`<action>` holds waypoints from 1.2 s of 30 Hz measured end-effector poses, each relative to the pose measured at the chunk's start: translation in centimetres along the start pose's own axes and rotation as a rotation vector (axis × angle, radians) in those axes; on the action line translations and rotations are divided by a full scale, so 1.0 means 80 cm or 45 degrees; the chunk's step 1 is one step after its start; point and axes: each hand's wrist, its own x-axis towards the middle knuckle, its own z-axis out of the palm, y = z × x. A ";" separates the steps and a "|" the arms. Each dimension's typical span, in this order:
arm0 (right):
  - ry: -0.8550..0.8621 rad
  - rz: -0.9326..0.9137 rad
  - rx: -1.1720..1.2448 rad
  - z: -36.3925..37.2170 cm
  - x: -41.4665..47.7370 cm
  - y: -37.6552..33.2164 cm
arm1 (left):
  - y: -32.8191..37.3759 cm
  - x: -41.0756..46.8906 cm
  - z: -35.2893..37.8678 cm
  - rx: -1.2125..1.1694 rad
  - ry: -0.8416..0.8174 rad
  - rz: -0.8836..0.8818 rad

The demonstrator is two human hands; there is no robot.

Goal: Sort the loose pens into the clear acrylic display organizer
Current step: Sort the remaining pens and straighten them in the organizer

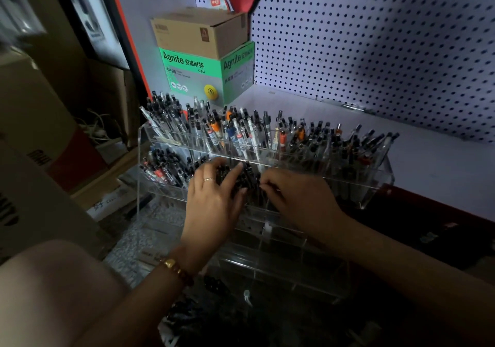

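The white shelf (pixel 442 164) bears the acrylic organizer (pixel 376 189) and a green box (pixel 192 73) (back corner).

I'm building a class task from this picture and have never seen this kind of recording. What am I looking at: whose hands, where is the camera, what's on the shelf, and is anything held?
There is no machine here: a person works with bare hands. The one picture comes from a camera worn on the person's head, looking down. The left hand and the right hand meet on a bunch of dark pens in the second row of a clear stepped organizer. It is too dim to tell whether either hand grips them. The top row of pens is crowded. Behind it, a cardboard box sits on a green box, beside a pegboard.
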 end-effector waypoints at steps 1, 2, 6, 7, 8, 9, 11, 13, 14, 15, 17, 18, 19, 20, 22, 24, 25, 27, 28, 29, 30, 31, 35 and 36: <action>0.085 -0.018 0.009 -0.009 0.000 0.000 | -0.002 0.005 -0.004 0.004 -0.001 0.043; 0.149 -0.015 0.030 -0.018 0.001 0.002 | -0.004 0.010 -0.008 0.004 -0.012 0.086; 0.276 0.074 0.092 -0.045 -0.002 0.016 | -0.015 0.013 -0.007 -0.007 -0.118 0.152; 0.272 0.092 0.079 -0.047 -0.004 0.019 | -0.017 0.009 -0.004 0.019 -0.131 0.172; 0.259 0.107 0.071 -0.048 -0.007 0.021 | -0.018 0.004 -0.001 0.039 -0.134 0.184; 0.240 0.115 0.070 -0.047 -0.010 0.023 | -0.018 0.001 0.001 0.041 -0.132 0.182; 0.201 0.109 0.069 -0.045 -0.015 0.022 | -0.014 -0.001 0.005 0.008 -0.130 0.160; 0.129 0.080 0.054 -0.039 -0.018 0.020 | -0.009 -0.002 0.008 -0.048 -0.143 0.160; 0.065 0.071 0.045 -0.035 -0.019 0.018 | -0.007 -0.003 0.010 -0.078 -0.148 0.158; -0.011 0.081 0.041 -0.030 -0.020 0.016 | -0.006 -0.004 0.011 -0.106 -0.146 0.147; -0.111 0.137 0.065 -0.021 -0.020 0.013 | -0.005 -0.002 0.010 -0.140 -0.133 0.114; -0.119 0.167 0.089 -0.017 -0.018 0.012 | -0.006 0.001 0.009 -0.140 -0.128 0.105; -0.127 0.201 0.106 -0.013 -0.015 0.013 | -0.006 0.005 0.006 -0.135 -0.119 0.106; -0.144 0.237 0.106 -0.009 -0.011 0.013 | -0.006 0.010 0.004 -0.138 -0.110 0.113; -0.196 0.289 0.076 0.000 0.001 0.012 | -0.006 0.016 0.001 -0.165 -0.101 0.127; -0.229 0.297 0.027 0.009 0.012 0.009 | -0.006 0.018 0.000 -0.185 -0.095 0.134; -0.238 0.299 0.005 0.013 0.016 0.006 | -0.007 0.017 0.000 -0.194 -0.098 0.133; -0.237 0.288 -0.012 0.021 0.021 0.002 | -0.006 0.015 0.002 -0.222 -0.109 0.129; -0.215 0.272 -0.010 0.023 0.023 -0.002 | -0.006 0.015 0.003 -0.238 -0.116 0.132; -0.177 0.257 -0.004 0.024 0.024 -0.006 | -0.005 0.015 0.005 -0.242 -0.122 0.139; -0.126 0.245 0.009 0.024 0.025 -0.010 | -0.005 0.015 0.007 -0.235 -0.124 0.146; -0.081 0.237 0.019 0.024 0.027 -0.013 | -0.005 0.015 0.010 -0.232 -0.119 0.146; -0.068 0.240 -0.013 0.021 0.031 -0.018 | -0.001 0.015 0.010 -0.458 -0.062 0.011; -0.094 0.255 -0.029 0.022 0.031 -0.016 | 0.000 0.015 0.008 -0.502 -0.052 -0.005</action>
